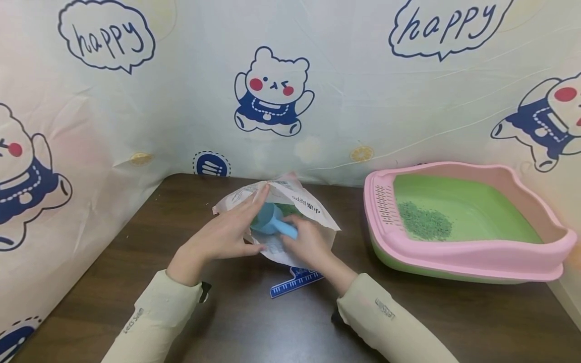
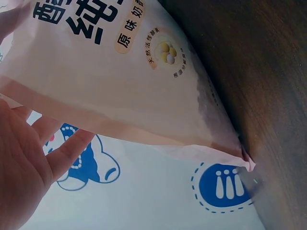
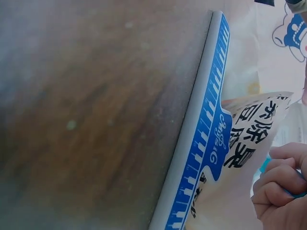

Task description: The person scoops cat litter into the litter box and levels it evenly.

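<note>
A white printed bag with green contents stands with its mouth spread on the brown table. Inside the mouth lies a light blue scoop, its bowl partly hidden by my left hand's fingers. My right hand grips the scoop's handle; in the right wrist view its fingers are curled. My left hand is at the left side of the bag's mouth, fingers straight and thumb apart. In the left wrist view its fingers pass behind the bag's edge.
At the right stands a pink-rimmed green litter box, with a patch of green granules on its floor. A blue strip printed with piano keys lies on the table in front of the bag. A patterned cloth hangs behind.
</note>
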`<state>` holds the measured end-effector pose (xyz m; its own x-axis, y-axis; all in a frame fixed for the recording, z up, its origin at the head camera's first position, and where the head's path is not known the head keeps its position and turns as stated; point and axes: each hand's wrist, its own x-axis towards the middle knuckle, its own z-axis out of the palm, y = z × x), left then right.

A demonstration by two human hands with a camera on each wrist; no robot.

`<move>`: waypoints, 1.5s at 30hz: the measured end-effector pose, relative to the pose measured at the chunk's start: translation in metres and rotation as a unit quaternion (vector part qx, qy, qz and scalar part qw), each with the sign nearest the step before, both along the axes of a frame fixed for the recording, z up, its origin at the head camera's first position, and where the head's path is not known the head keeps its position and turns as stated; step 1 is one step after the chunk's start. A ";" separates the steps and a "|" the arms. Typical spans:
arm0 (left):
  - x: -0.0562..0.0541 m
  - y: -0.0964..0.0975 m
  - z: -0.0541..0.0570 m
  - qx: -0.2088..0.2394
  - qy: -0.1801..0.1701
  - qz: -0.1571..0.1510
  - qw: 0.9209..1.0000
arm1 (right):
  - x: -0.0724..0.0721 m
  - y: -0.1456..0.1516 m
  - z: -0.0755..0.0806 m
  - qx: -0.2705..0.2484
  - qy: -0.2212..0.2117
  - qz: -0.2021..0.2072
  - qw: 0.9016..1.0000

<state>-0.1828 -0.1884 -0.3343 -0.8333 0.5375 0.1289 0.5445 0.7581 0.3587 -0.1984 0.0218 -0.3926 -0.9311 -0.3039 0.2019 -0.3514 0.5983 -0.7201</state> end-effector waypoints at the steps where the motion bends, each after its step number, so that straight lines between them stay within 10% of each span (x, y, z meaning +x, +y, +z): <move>1: 0.000 0.000 0.000 0.000 0.000 0.000 1.000 | -0.001 -0.001 -0.001 -0.003 -0.006 -0.004 1.000; 9: 0.000 0.001 0.002 0.001 0.004 -0.006 1.000 | -0.003 0.005 0.000 -0.021 -0.047 -0.019 0.999; 23: -0.005 -0.002 0.004 0.017 -0.002 -0.016 1.000 | 0.012 0.031 0.010 -0.067 0.005 0.019 0.998; 45: 0.006 -0.014 -0.004 0.017 -0.001 -0.023 1.000 | 0.042 0.096 0.025 -0.082 -0.104 0.065 0.989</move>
